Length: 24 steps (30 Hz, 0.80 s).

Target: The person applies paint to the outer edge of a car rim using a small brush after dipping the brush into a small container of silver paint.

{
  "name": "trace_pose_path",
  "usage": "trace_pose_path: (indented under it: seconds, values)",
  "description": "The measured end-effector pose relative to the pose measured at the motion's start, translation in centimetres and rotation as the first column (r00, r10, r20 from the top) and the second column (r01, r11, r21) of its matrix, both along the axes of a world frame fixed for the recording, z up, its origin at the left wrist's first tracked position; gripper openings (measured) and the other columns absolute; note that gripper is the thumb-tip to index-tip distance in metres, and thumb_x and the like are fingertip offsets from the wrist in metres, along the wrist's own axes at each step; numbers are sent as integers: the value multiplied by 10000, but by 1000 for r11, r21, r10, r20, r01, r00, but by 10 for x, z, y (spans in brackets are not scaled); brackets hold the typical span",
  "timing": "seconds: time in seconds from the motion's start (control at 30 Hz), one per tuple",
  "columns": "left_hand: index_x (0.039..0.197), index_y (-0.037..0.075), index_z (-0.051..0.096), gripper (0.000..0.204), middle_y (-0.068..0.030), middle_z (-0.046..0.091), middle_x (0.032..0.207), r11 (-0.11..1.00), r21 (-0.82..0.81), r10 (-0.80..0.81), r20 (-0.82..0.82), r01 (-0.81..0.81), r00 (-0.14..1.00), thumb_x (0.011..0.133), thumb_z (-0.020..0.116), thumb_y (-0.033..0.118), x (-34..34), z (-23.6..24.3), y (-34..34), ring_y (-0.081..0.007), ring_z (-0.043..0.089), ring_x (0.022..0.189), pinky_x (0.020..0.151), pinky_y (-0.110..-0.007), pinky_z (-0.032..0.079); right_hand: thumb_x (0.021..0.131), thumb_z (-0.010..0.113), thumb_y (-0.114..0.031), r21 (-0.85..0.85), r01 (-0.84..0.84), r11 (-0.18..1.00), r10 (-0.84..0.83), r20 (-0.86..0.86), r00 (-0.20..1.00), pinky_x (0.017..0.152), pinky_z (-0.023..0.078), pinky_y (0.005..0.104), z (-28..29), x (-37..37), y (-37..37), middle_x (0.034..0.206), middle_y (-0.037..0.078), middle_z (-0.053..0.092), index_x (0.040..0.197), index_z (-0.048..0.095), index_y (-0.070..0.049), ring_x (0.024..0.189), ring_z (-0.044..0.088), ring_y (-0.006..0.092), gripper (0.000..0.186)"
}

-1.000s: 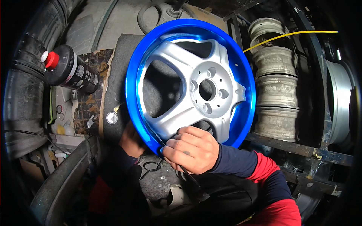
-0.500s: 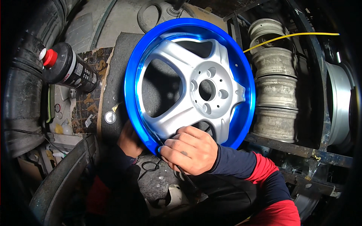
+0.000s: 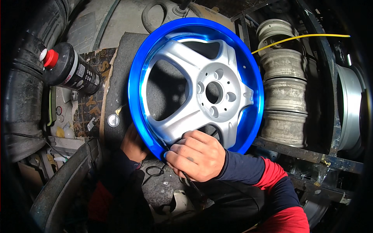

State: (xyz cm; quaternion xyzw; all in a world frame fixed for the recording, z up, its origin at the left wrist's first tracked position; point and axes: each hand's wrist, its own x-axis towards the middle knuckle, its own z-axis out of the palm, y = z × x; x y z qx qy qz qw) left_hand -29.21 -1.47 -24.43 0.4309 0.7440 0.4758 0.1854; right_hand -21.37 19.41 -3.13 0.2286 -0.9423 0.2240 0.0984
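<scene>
A five-spoke silver wheel [image 3: 185, 58] with a bright blue rim [image 3: 136, 95] rests on a grey mat [image 3: 120, 77]. My right hand [image 3: 194, 155] is closed around a thin dark tool [image 3: 189, 182], whose slim end reaches the blue rim's inner edge at the lower left. My left hand [image 3: 132, 145] is at the outer lower-left edge of the wheel, its fingertips hidden in shadow behind it. A looped black cord [image 3: 154, 171] lies between my forearms. A small round silver cap [image 3: 113, 120] sits on the mat beside the wheel.
A dark bottle with a red cap [image 3: 72, 70] stands at the left, near large dark drums [image 3: 25, 108]. Several worn wheels [image 3: 283, 95] are stacked on a metal rack [image 3: 295, 152] at the right, below a yellow hose [image 3: 314, 35]. A curved metal piece [image 3: 66, 176] lies at lower left.
The whole view has shifted slightly. My hands stay at the same part of the rim, with very little movement, and my right hand keeps its grip on the tool.
</scene>
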Motion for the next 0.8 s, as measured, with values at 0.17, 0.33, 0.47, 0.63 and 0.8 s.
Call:
trace_pose_path:
  seconds: [0.17, 0.33, 0.47, 0.63, 0.8]
  values:
    - [1337, 9, 572, 582, -253, 559, 1366, 1000, 26, -8, -50, 10, 999, 809, 768, 156, -1, -3, 0, -491, 517, 1283, 1092, -575, 437, 753, 740, -164, -8, -15, 1000, 15, -23, 1000, 767, 556, 389, -2, 0, 0, 870, 82, 655, 1009, 685, -18, 761, 651, 236, 299]
    - [1323, 8, 583, 574, -251, 562, 1364, 1000, 11, -6, -32, 6, 999, 801, 772, 155, 0, -4, -1, -491, 519, 1283, 1093, -575, 437, 779, 718, -165, -10, -17, 1000, 16, -29, 999, 755, 559, 390, -2, 1, 0, 871, 81, 655, 993, 687, -20, 759, 650, 236, 260]
    - [1324, 8, 585, 577, -251, 563, 1365, 1000, -6, 9, 25, -9, 1000, 798, 774, 154, 0, 1, 0, -492, 517, 1284, 1096, -574, 436, 807, 711, -175, 1, -16, 1000, 16, -48, 999, 742, 559, 383, -1, 0, -1, 880, 78, 655, 987, 689, -21, 747, 640, 230, 238]
    - [1334, 8, 579, 587, -258, 556, 1376, 1000, -16, 3, 16, -3, 1000, 803, 777, 163, 1, 1, -1, -497, 509, 1294, 1101, -574, 432, 769, 694, -159, 23, -7, 1000, 10, -128, 992, 676, 499, 323, -2, -3, -6, 786, 53, 583, 972, 675, -10, 714, 588, 190, 252]
    - [1340, 9, 573, 595, -267, 550, 1378, 999, -30, 13, 35, -12, 999, 815, 784, 193, 1, 0, -2, -503, 503, 1297, 1103, -580, 426, 767, 681, -175, 37, -17, 999, 21, -119, 993, 676, 504, 317, -2, -1, -7, 796, 51, 581, 968, 668, -19, 723, 588, 187, 255]
